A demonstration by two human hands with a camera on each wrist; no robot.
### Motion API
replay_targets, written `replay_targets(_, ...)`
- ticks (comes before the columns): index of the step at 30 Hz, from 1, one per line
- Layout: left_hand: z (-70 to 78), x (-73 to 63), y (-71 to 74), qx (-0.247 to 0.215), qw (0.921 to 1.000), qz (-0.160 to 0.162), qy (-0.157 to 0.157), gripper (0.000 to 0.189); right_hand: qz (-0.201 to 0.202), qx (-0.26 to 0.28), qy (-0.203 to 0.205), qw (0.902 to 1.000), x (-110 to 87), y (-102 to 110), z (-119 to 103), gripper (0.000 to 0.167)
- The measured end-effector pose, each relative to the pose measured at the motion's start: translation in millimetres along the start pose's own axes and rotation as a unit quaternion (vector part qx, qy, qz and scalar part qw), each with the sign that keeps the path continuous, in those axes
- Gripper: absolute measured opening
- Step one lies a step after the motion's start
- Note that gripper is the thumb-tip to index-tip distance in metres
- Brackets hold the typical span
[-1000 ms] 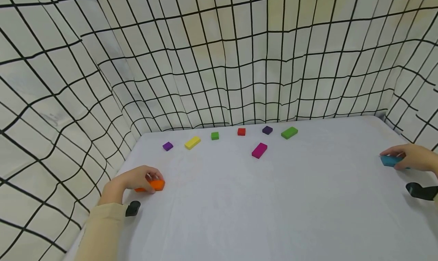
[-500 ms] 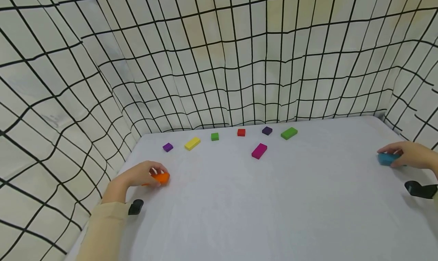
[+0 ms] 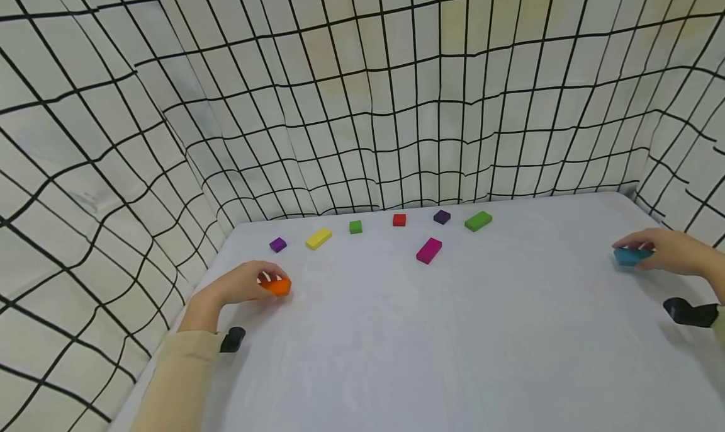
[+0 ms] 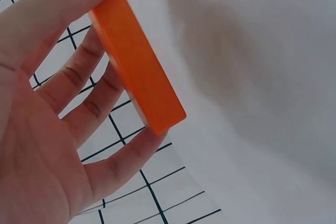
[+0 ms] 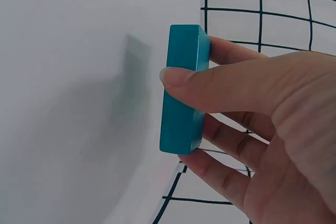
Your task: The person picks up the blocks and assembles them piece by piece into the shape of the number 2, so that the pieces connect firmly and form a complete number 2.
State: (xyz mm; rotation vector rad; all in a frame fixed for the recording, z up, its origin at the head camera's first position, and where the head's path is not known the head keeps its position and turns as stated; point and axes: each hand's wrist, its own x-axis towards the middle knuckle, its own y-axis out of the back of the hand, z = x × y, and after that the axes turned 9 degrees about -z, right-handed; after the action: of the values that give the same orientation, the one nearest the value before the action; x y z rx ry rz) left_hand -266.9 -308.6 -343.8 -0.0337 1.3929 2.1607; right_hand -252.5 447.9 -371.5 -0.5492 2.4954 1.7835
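On the left side of the table, my left hand (image 3: 246, 282) holds an orange rectangular block (image 3: 280, 286). The left wrist view shows this orange block (image 4: 139, 61) pinched between thumb and fingers, its long flat face turned to the camera. At the far right my right hand (image 3: 676, 250) grips a blue rectangular block (image 3: 627, 256). In the right wrist view the thumb lies across the front of the blue block (image 5: 181, 124), with fingers behind it. A shadow falls on the white surface beside it.
Toward the back of the white table (image 3: 396, 344) lie a purple block (image 3: 278, 245), yellow block (image 3: 319, 238), small green block (image 3: 355, 227), red block (image 3: 399, 220), dark purple block (image 3: 442, 217), longer green block (image 3: 478, 221) and magenta block (image 3: 429, 250). Black netting (image 3: 362, 114) lines white walls around it.
My left hand has carried the orange block forward and to the right. My right hand has moved a little left and forward with the blue block. The other blocks stay put.
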Motion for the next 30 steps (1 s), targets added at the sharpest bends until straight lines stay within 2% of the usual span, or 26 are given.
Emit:
replay_targets(4, 3.5, 3.6, -1.6, 0.003, 0.9999, 0.015, 0.0, 0.031, 0.006, -0.003, 0.008, 0.9999, 1.4, 1, -5, 0.048)
replay_targets(11, 13.0, 10.8, -4.2, 0.007, 0.9992, 0.038, 0.003, 0.031, 0.012, -0.011, 0.0, 0.9999, 2.8, 2, -19, 0.048)
replay_targets(19, 25.3, 18.2, -5.9, 0.003, 0.9976, 0.066, 0.021, 0.033, 0.024, -0.032, 0.028, 0.9988, 4.8, 4, -40, 0.046)
replay_targets(30, 44.5, 23.3, -6.8, 0.002, 0.9976, 0.069, -0.008, 0.032, 0.033, -0.04, 0.077, 0.9957, 8.3, 4, -65, 0.043)
